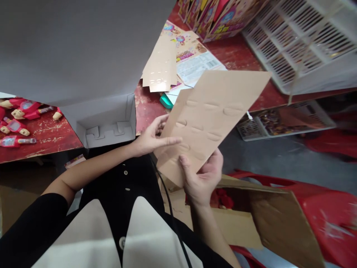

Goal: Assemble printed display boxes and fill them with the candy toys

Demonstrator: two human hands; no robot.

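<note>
Both of my hands grip a flat tan cardboard sheet pressed with rows of oval dents, and it tilts up in front of me. My left hand holds its left edge, with the fingers spread across the lower part. My right hand pinches the bottom edge, thumb on the near face. Just left of the sheet stands an open white carton with slotted inner tabs, and its large grey-white lid rises towards the camera.
Red-topped worn tables hold printed carton blanks, a teal object and packaged toys. Colourful boxes stand behind. A white slatted crate sits right, with another crate below. An open brown cardboard box rests on a red plastic stool.
</note>
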